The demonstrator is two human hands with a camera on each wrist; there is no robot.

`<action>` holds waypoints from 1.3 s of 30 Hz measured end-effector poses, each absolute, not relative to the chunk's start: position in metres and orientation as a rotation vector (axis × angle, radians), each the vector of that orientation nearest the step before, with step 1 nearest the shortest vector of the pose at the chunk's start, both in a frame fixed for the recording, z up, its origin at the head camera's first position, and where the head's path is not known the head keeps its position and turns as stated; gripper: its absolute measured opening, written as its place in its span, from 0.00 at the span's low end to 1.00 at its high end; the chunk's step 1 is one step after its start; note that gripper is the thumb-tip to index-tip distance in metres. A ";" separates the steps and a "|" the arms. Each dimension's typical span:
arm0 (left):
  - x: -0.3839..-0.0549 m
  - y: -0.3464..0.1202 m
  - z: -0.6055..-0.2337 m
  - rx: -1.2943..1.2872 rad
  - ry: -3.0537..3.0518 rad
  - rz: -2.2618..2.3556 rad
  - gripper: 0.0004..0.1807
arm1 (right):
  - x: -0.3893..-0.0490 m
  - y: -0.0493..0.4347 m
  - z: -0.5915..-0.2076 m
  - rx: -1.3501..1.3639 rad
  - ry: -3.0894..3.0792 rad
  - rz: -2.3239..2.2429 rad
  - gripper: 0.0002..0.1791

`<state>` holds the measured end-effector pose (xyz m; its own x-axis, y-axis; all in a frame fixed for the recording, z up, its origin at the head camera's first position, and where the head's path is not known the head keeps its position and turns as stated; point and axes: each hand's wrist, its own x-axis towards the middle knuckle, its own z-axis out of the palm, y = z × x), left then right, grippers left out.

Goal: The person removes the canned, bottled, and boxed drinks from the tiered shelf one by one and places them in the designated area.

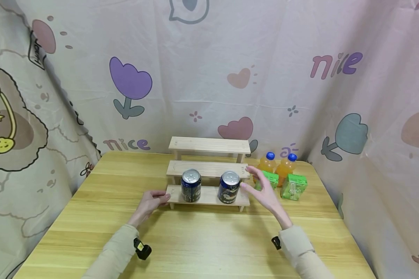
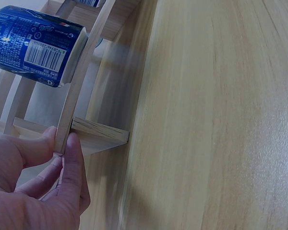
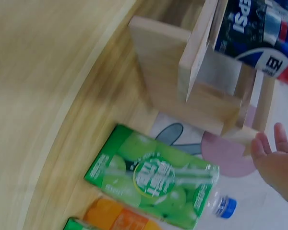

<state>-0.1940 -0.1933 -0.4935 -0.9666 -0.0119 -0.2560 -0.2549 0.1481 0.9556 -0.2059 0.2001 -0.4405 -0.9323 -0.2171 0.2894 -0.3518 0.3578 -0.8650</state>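
A three-step wooden rack (image 1: 209, 145) stands on the table, with two dark blue soda cans on its lowest step. The left can (image 1: 191, 186) and the right can (image 1: 229, 187), marked Pepsi, are upright and apart. My left hand (image 1: 153, 202) pinches the left end of the lowest step between thumb and fingers, as the left wrist view shows with its thumb (image 2: 49, 140) above the board. Beside the rack's right end, my right hand (image 1: 264, 190) has its fingers spread and nothing in its grasp. Whether it touches the rack cannot be told.
Right of the rack stand two green drink cartons, the nearer one (image 1: 293, 187) and another (image 1: 268, 179) partly behind my right hand. Two orange juice bottles with blue caps, one (image 1: 285, 167) farther right, stand behind them. A patterned curtain (image 1: 195, 69) hangs behind the table (image 1: 209, 248).
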 end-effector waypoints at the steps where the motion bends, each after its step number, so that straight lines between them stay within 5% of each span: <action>1: -0.194 -0.193 -0.493 -0.262 2.229 1.919 0.25 | -0.205 0.198 -0.441 0.541 -2.496 1.635 0.36; 15: -0.194 -0.194 -0.493 -0.267 2.232 1.913 0.25 | -0.204 0.175 -0.444 0.613 -2.539 1.805 0.43; 39: -0.195 -0.194 -0.495 -0.259 2.223 1.912 0.26 | -0.208 0.153 -0.449 0.508 -2.437 1.749 0.42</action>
